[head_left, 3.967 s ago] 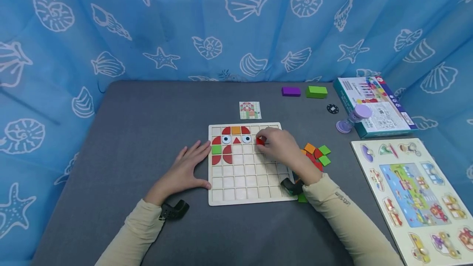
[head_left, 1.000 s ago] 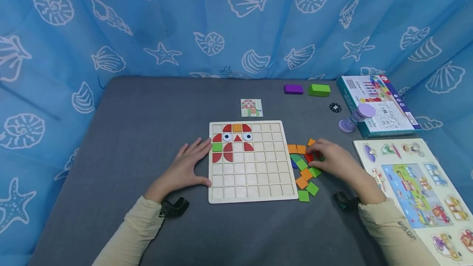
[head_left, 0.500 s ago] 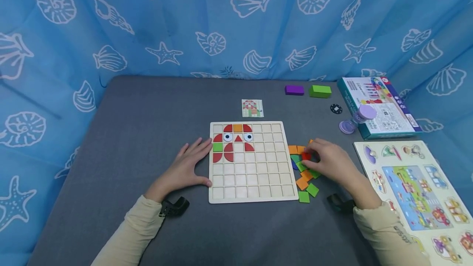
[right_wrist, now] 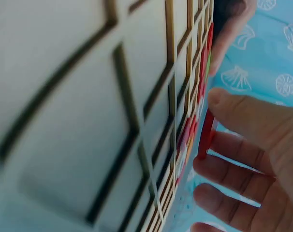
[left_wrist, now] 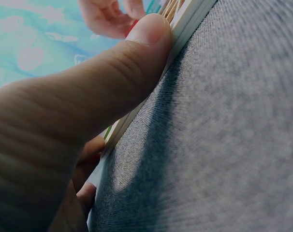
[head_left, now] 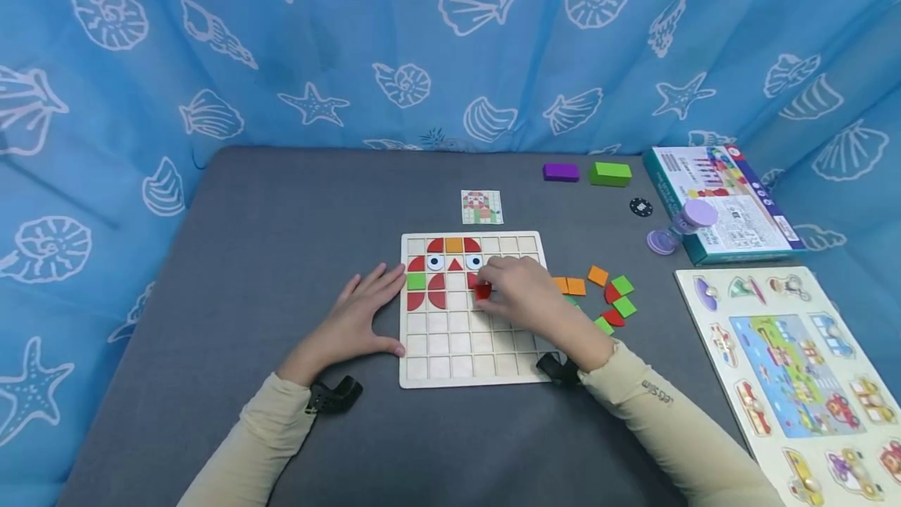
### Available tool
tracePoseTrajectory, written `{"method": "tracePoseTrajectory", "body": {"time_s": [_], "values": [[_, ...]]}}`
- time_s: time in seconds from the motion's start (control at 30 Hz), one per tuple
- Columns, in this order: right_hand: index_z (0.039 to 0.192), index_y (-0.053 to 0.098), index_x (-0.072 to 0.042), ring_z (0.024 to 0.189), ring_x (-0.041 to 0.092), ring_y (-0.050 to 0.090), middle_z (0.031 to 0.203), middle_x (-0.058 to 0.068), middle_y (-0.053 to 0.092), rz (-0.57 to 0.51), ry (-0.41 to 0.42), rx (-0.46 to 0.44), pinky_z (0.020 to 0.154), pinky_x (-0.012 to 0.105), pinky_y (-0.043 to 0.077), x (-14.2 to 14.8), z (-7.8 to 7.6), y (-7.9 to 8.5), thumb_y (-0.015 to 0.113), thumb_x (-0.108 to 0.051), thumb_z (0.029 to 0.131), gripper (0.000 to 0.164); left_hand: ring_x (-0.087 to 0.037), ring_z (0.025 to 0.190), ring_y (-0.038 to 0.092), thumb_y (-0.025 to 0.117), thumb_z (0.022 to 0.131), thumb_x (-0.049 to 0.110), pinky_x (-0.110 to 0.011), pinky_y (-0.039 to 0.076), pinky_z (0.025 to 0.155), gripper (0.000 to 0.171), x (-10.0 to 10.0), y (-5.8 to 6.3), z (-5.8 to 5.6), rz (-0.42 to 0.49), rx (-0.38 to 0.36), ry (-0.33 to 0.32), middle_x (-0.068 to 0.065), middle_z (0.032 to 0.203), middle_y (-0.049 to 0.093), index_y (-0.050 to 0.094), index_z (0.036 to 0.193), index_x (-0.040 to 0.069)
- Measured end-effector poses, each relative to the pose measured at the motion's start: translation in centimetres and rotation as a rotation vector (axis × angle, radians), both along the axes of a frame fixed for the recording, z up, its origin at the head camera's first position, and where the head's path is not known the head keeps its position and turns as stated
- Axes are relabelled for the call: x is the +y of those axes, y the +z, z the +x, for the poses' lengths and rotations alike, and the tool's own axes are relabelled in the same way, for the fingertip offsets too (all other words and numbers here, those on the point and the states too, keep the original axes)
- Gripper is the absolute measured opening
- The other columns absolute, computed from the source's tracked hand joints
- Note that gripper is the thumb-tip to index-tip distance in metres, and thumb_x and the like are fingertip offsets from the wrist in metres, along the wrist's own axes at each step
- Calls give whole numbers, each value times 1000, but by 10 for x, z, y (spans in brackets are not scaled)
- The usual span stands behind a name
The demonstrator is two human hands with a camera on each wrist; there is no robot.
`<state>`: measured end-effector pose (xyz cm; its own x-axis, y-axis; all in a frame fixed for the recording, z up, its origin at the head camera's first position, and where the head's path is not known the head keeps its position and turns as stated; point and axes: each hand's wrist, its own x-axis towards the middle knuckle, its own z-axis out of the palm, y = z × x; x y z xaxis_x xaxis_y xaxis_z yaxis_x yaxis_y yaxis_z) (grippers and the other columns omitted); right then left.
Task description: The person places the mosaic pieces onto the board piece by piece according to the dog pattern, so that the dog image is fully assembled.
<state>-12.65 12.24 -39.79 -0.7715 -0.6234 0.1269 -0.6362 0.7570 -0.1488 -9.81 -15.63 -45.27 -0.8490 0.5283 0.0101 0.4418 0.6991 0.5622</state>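
Note:
A pale wooden grid board [head_left: 438, 345] lies on the grey table, with red, orange and green tiles and two eye tiles set in its upper left cells. My right hand [head_left: 524, 302] pinches a red tile [right_wrist: 206, 135] between thumb and fingertips, just over the grid right of the middle. In the right wrist view the tile stands tilted on edge, apart from the cells. My left hand [head_left: 346, 323] rests at the board's left edge with fingers spread, and its thumb [left_wrist: 149, 36] touches the rim. A small pattern card [head_left: 482, 207] lies behind the board.
Right of the board are loose orange [head_left: 597, 275], green [head_left: 623, 307] and red tiles [head_left: 613, 318], some hidden by my right arm. Farther back stand purple [head_left: 561, 172] and green blocks [head_left: 610, 174], a box [head_left: 735, 217], an hourglass-like lilac object [head_left: 697, 213] and a picture puzzle [head_left: 788, 366].
My right hand has taken a red tile from the loose pile and carried it left over the board. A red tile was added in the third row earlier. My left hand stays put.

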Motion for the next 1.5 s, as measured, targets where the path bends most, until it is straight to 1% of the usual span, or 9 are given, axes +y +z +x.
{"method": "tracePoseTrajectory", "body": {"time_s": [0.3,0.53,0.63,0.77,0.9,1.0,1.1,1.23,1.5], "values": [[76,63,-14,58,10,47,68,-6,54,41,-31,3,53,28,39,-10,0,-9,73,-30,69,20,-22,137,7,69,58,63,-50,2,105,108,1,2,-1,9,8,-6,3,148,16,21,143,15],[83,66,-14,58,9,48,71,-5,56,64,-26,-5,52,26,39,-10,1,-7,74,-27,69,21,-22,137,7,68,57,63,-50,2,105,109,1,1,-1,8,12,-4,3,148,16,21,143,15],[86,68,-15,61,9,50,74,-4,58,48,-24,-14,54,26,40,-8,2,-5,74,-24,70,19,-22,137,7,68,57,63,-50,2,105,109,2,1,0,11,10,-5,3,148,16,21,143,15],[89,68,-15,66,11,55,80,-3,61,-6,-67,-38,59,30,43,9,2,0,74,-23,71,20,-21,137,6,68,57,64,-50,2,105,109,2,0,0,9,5,-5,3,149,15,21,143,16],[92,68,-11,76,16,58,87,2,63,-35,-161,-64,65,36,45,43,-1,5,74,-19,72,22,-21,137,6,67,57,65,-50,2,105,109,2,-1,0,6,4,-2,4,149,15,20,143,17],[95,68,-9,77,19,57,90,5,62,-28,-218,-98,65,37,45,70,-3,3,73,-16,73,25,-21,137,6,67,58,65,-50,2,105,108,2,0,0,4,4,1,4,149,15,20,143,17],[98,68,-7,78,21,56,92,6,61,-7,-250,-145,66,38,45,89,-2,-2,72,-15,74,26,-21,137,6,67,58,64,-51,2,105,108,1,-2,1,12,11,-4,4,149,14,20,143,17],[99,67,-7,80,21,55,94,7,60,-5,-276,-182,69,39,45,98,-2,-6,70,-13,76,24,-21,137,6,67,59,64,-51,2,104,107,-1,-4,0,23,23,-8,4,149,14,20,143,17],[97,68,-7,78,19,53,91,6,59,-13,-310,-181,68,38,44,99,-6,-11,68,-16,78,21,-21,137,5,66,58,65,-51,2,104,108,1,-3,0,9,-2,5,4,149,15,20,143,17]]}}
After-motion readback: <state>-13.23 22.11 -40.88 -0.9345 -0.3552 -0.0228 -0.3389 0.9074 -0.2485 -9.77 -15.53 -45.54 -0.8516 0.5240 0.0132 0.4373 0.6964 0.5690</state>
